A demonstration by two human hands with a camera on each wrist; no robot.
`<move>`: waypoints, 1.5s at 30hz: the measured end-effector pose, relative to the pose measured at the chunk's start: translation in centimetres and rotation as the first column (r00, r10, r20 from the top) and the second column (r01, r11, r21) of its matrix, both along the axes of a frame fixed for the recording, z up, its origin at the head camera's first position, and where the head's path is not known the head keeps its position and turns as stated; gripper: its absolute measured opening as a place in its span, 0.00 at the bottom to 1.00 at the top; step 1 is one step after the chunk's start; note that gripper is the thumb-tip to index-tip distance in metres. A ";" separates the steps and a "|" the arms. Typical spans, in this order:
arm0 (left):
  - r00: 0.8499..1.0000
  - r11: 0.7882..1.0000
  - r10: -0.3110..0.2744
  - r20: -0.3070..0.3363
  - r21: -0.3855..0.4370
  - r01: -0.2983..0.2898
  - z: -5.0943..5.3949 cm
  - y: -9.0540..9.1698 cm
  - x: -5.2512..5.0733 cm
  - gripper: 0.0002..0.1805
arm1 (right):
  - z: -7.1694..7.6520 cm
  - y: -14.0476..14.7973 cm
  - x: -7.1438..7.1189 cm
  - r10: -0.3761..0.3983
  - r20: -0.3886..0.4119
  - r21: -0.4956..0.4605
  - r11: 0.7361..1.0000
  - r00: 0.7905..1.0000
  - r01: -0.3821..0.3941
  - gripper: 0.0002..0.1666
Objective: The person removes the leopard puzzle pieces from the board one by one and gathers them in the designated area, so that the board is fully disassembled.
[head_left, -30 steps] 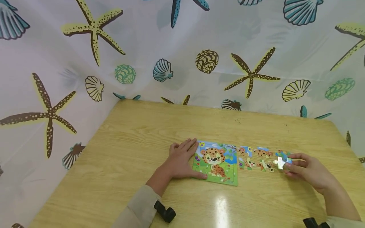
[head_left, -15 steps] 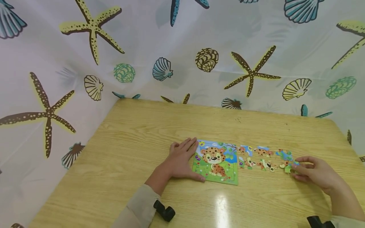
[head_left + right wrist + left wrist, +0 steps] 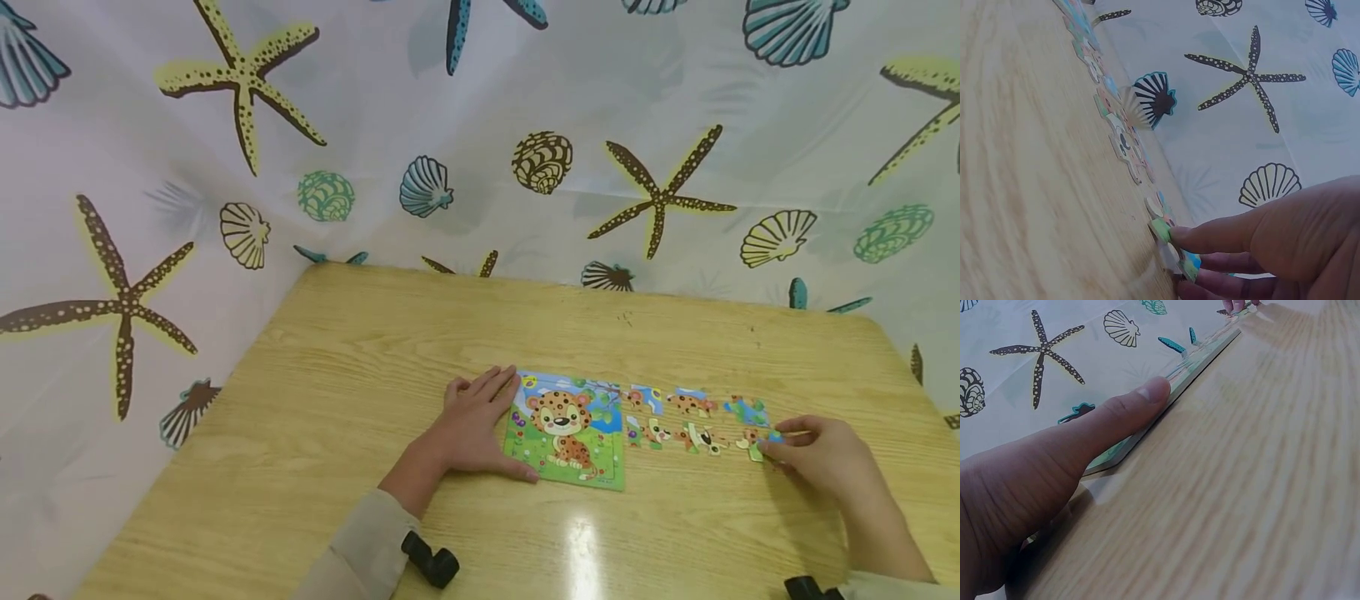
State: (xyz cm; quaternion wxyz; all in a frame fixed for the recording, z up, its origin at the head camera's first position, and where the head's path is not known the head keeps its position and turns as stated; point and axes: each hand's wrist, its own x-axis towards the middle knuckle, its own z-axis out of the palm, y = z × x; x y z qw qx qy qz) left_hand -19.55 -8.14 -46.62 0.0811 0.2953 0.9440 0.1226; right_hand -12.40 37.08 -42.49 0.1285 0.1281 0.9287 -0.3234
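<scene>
A square puzzle board (image 3: 600, 467) with a leopard cub picture lies flat on the table. My left hand (image 3: 474, 429) rests at its left side, fingers extended along the edge and the thumb (image 3: 1116, 419) lying on its near edge. To the right of the board, my right hand (image 3: 828, 458) pinches a jigsaw piece (image 3: 753, 450) between thumb and fingers. That jigsaw piece (image 3: 1161, 230), green with cream and spotted parts, is low at the tabletop in the right wrist view; whether it fully touches the wood I cannot tell. My fingers hide part of it.
Several other jigsaw pieces (image 3: 701, 437) lie picture up in two short rows between the board and my right hand. A blue-green piece (image 3: 747, 410) is just behind the pinched one. The wooden table (image 3: 420, 333) ends at a shell-patterned cloth (image 3: 480, 183).
The pinched jigsaw piece showed a pale, shiny face above the lower row. My right hand turned it picture up and brought it right and down to that row's end. The left hand stayed.
</scene>
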 end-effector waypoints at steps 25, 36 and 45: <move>0.999 1.000 -0.008 -0.034 0.003 0.008 -0.6 -0.2 -0.1 0.76 | 0.0 -1.2 -0.2 0.003 0.057 -0.212 0.977 0.998 0.009 0.43; 0.999 1.000 -0.015 -0.032 -0.013 0.014 -0.5 -0.2 0.1 0.76 | -0.3 -6.2 -0.6 0.197 -0.017 -0.621 0.766 0.980 -0.165 0.33; 1.000 1.000 -0.005 -0.026 0.028 0.006 -0.5 -0.3 0.0 0.76 | 0.2 -12.3 -1.4 0.362 -0.092 -0.669 0.668 0.928 -0.327 0.33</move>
